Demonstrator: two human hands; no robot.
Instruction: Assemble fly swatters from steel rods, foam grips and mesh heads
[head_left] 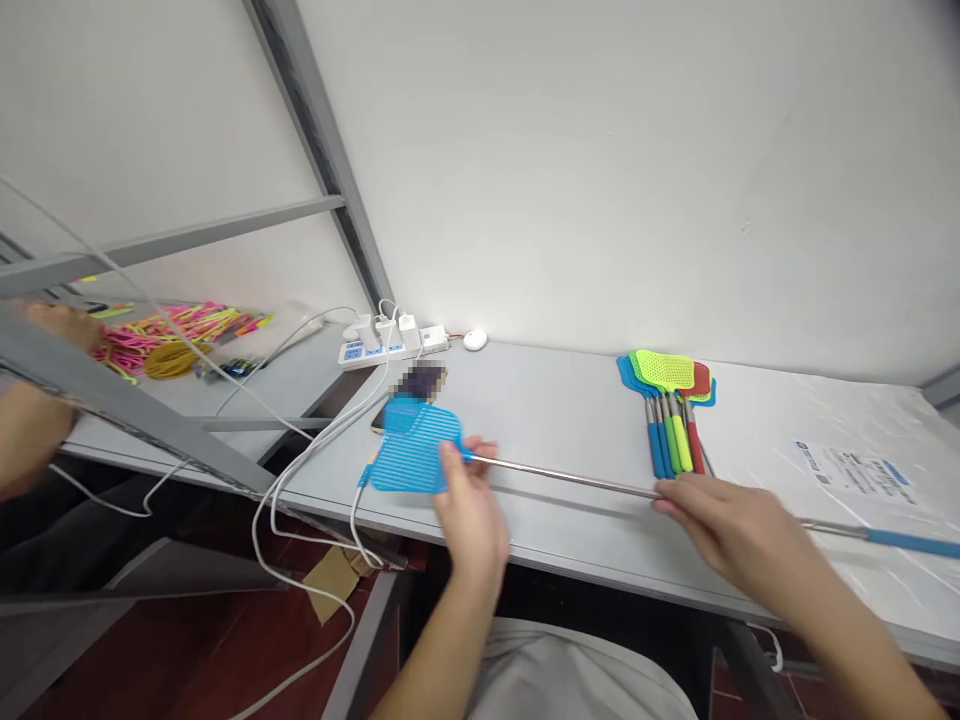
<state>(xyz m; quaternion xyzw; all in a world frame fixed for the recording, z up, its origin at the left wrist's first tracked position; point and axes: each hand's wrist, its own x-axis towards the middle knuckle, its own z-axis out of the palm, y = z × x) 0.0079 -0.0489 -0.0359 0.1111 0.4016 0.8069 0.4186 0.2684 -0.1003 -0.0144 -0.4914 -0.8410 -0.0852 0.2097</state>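
A blue fly swatter (414,452) with a long metal rod stretches across the front of the desk. My left hand (474,515) is closed on it where the slotted blue paddle meets the rod, thumb on top. Further right, my right hand (731,530) grips the same rod from above; the blue handle comes out beyond it at the right. Behind my right hand lies a bunch of fly swatters (667,400) in blue, green, yellow and red, their handles pointing toward me. Partly behind the blue paddle is a phone (411,392), its screen blurred.
A white power strip (394,345) with plugged chargers stands at the back left, its cables hanging over the desk edge. A grey metal frame (315,120) rises at left. Beyond it are colourful cords (176,330) and another person's arm (30,430). Labelled plastic wrap (855,470) covers the right side.
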